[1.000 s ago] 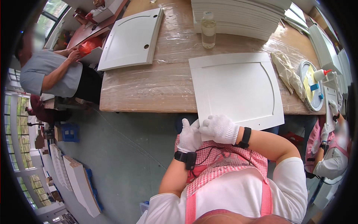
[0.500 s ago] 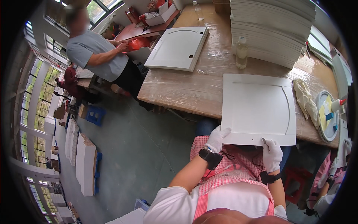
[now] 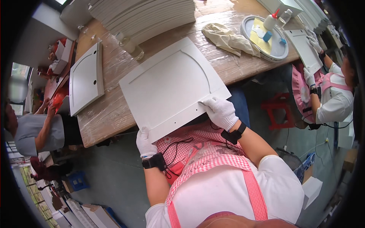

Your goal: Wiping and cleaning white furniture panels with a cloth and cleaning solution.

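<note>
A white panel (image 3: 171, 85) with a curved groove lies partly on the table, its near edge over my lap. My left hand (image 3: 145, 142), in a white glove, grips the panel's near left corner, thumb on top. My gloved right hand (image 3: 220, 113) is closed near the right end of that edge, with a small thin metal blade (image 3: 201, 103) sticking out of its fingers over the panel face. Two small dark holes show along the near edge. The blade's handle, if any, is hidden in the glove.
A plastic-wrapped table (image 3: 114, 102) bears a tall stack of white panels (image 3: 148, 19), a clear bottle (image 3: 131, 47), a pale cloth (image 3: 230, 40) and a round lid (image 3: 283, 51) with a glue bottle (image 3: 270, 21). More panels (image 3: 86, 78) lie left. A co-worker (image 3: 330, 93) sits right; another person (image 3: 42, 129) stands left.
The view has swung to the right, so the co-worker there now shows. My left hand still holds the panel's corner; the blade in my right hand now lies farther onto the panel.
</note>
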`<state>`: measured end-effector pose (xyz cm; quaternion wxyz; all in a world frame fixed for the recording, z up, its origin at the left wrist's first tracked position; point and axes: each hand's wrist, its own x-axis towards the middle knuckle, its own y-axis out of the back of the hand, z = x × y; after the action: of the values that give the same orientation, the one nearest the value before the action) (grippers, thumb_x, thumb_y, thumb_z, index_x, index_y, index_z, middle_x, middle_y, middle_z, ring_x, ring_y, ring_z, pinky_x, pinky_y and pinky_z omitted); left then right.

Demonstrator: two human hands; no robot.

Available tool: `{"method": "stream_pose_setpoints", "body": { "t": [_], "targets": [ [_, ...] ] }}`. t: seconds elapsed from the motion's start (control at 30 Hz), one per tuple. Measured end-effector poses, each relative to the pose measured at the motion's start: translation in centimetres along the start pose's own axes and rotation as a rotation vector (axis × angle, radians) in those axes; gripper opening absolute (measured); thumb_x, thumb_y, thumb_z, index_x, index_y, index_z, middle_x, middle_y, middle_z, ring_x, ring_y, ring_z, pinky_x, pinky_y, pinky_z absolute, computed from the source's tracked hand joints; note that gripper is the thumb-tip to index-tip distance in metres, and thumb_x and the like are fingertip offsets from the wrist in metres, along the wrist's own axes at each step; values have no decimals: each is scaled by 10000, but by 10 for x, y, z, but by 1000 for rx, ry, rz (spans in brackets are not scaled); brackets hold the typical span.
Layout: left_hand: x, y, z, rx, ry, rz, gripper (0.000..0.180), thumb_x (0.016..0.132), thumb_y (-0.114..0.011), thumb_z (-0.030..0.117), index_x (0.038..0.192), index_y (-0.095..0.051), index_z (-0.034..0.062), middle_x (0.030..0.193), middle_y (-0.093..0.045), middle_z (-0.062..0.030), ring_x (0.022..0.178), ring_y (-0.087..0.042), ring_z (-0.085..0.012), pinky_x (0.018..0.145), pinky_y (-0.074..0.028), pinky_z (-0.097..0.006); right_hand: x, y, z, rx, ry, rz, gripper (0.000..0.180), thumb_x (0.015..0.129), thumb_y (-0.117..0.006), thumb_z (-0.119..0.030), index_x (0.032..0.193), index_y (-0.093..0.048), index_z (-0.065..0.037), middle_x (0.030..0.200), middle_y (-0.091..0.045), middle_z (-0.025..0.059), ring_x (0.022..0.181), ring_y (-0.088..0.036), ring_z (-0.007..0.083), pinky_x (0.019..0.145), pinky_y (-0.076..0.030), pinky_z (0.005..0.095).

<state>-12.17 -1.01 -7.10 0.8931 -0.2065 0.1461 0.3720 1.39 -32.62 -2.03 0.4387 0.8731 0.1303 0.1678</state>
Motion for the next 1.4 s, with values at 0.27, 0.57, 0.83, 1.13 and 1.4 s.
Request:
{"method": "stream_pose_setpoints", "body": {
  "t": [0.27, 0.57, 0.83, 1.13, 1.4],
  "targets": [
    [-1, -12, 5, 89, 33, -33, 379, 1054, -559, 237, 1348, -547, -1, 1233, -663, -131, 1065, -695, -255, 844, -630, -406, 21, 79, 136, -119, -441, 309, 184, 882, -712, -211, 1008, -741, -80, 961, -734, 143, 911, -711, 345, 811, -565, 427],
    [-10, -10, 6, 155, 25, 31, 369, 1062, -535, 232, 1336, -549, -14, 1260, -649, -125, 1111, -668, -252, 941, -579, -409, 171, 57, 126, 110, -326, -7, 331, 894, -662, -293, 1140, -743, -86, 1087, -742, 163, 1018, -701, 343, 908, -545, 411],
    [-11, -14, 9, 155, 67, 109, 463, 1078, -527, 313, 1394, -525, -26, 1333, -632, -144, 1153, -652, -265, 980, -551, -408, 240, 57, 134, -231, -20, 290, 479, 940, -636, -380, 1366, -644, -160, 1281, -679, 149, 1225, -617, 331, 1020, -499, 426],
    [-7, -23, 11, 56, 78, 89, 527, 1094, -488, 353, 1458, -477, -28, 1400, -601, -164, 1228, -626, -302, 1009, -548, -441, 169, 71, 171, -294, 17, 197, 296, 902, -661, -198, 1179, -719, -111, 1023, -699, 203, 983, -669, 406, 860, -550, 453],
    [-5, -5, 7, -63, 92, 4, 491, 1068, -556, 312, 1435, -508, -11, 1365, -627, -144, 1192, -653, -299, 952, -595, -440, 105, 146, 64, 182, 111, 133, 260, 873, -729, -98, 1115, -712, -6, 962, -701, 127, 884, -688, 224, 787, -545, 315]
  ]
}}
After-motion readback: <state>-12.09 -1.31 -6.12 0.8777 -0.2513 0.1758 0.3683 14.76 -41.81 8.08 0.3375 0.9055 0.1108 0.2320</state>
